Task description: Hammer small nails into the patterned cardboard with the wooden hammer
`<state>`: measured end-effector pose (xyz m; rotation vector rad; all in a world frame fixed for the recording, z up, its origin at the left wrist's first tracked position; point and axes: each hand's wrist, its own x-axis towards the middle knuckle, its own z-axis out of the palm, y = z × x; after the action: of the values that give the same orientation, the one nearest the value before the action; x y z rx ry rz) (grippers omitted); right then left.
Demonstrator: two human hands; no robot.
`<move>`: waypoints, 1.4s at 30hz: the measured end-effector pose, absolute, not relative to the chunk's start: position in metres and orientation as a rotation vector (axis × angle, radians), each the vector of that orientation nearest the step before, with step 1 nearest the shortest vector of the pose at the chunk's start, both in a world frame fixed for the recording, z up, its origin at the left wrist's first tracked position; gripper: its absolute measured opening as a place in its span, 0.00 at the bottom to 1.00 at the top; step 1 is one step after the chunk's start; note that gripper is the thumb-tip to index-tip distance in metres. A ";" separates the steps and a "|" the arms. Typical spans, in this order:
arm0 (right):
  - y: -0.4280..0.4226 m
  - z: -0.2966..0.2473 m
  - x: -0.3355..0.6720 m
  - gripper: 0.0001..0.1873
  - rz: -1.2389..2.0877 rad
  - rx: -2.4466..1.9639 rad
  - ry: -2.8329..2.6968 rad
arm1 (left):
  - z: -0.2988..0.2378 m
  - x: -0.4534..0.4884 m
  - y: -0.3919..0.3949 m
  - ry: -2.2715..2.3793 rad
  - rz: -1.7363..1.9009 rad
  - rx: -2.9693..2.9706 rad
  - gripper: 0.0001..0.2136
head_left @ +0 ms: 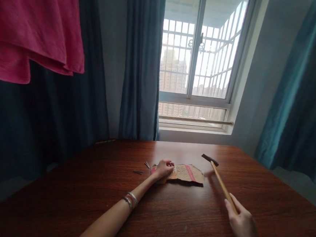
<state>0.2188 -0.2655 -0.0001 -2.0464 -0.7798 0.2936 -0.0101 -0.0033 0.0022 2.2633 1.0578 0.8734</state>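
My right hand is wrapped round the wooden handle of a hammer. The hammer's dark metal head is raised to the right of a torn piece of corrugated cardboard with pink bands and a speckled middle. Over the cardboard's left part, my left hand is closed with the fingertips pinched. Whatever those fingers hold, if anything, is too small to make out. Left of the cardboard lie a few thin, dark metal pieces that look like nails.
Everything rests on a reddish-brown wooden table. Behind it are a barred window and blue curtains. A pink cloth hangs at the upper left. A thin object lies at the table's far left edge.
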 end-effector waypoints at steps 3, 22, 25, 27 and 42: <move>-0.266 0.000 0.217 0.32 0.270 -2.083 -0.805 | 0.000 -0.010 -0.002 1.029 0.877 2.264 0.11; -0.265 -0.003 0.216 0.30 0.240 -2.235 -0.938 | 0.002 -0.011 -0.005 1.087 0.886 2.254 0.11; -0.265 0.001 0.212 0.30 0.235 -2.300 -0.997 | 0.002 -0.011 -0.006 1.085 0.906 2.265 0.10; -0.265 0.003 0.210 0.30 0.227 -2.352 -1.035 | 0.003 -0.011 -0.007 1.082 0.921 2.259 0.10; -0.267 0.011 0.196 0.22 -0.059 -2.519 -1.196 | 0.004 -0.015 0.001 0.957 0.857 2.150 0.31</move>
<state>0.1955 -0.2666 0.0106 -2.5190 -1.1958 -0.0588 -0.0148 0.0014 0.0039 2.1502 0.9569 0.8566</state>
